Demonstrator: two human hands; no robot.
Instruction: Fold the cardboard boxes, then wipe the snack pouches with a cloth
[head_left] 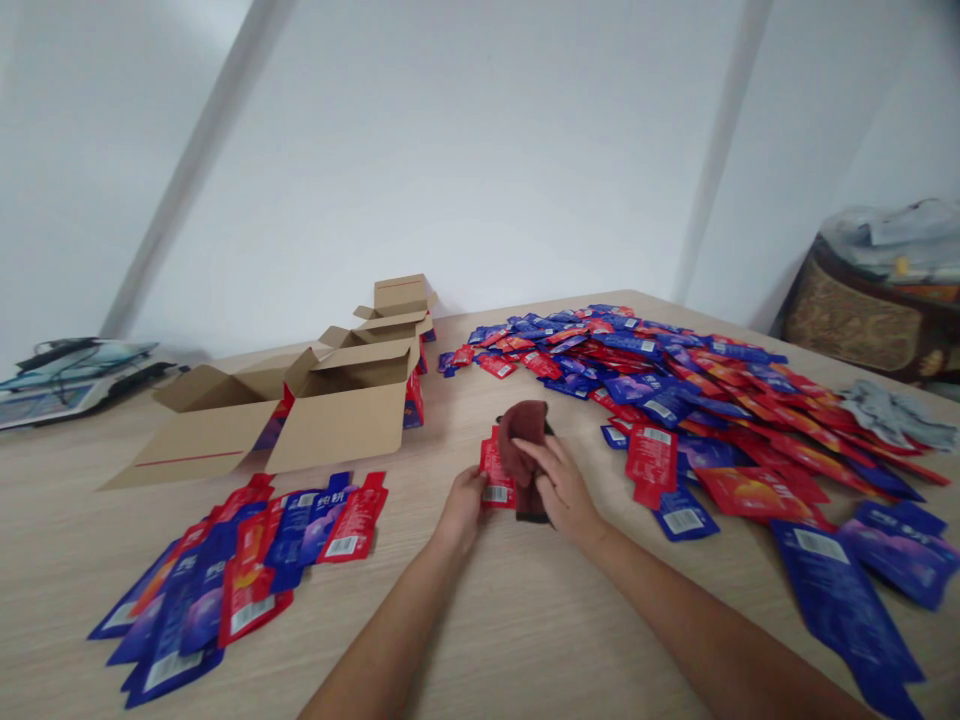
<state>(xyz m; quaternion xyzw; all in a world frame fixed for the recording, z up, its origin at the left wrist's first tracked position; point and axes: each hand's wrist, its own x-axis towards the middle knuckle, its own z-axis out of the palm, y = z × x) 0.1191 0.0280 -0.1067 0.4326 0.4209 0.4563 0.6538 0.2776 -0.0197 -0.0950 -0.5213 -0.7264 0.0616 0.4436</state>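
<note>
In the middle of the table, my left hand pinches the left edge of a red sachet printed with white text and a barcode. My right hand grips a brown cloth with a dark edge, its fingers closed on the folds. The cloth lies against the sachet and covers its right side. Left of my hands, several red and blue sachets overlap in a fanned row. On the right, a red sachet lies at the near edge of a large heap of sachets.
Open cardboard boxes stand in a line at the back left, flaps spread. Grey-white gloves lie on the heap's right side. Papers and a dark cable rest at the far left. A patterned brown chair stands beyond the table's right edge.
</note>
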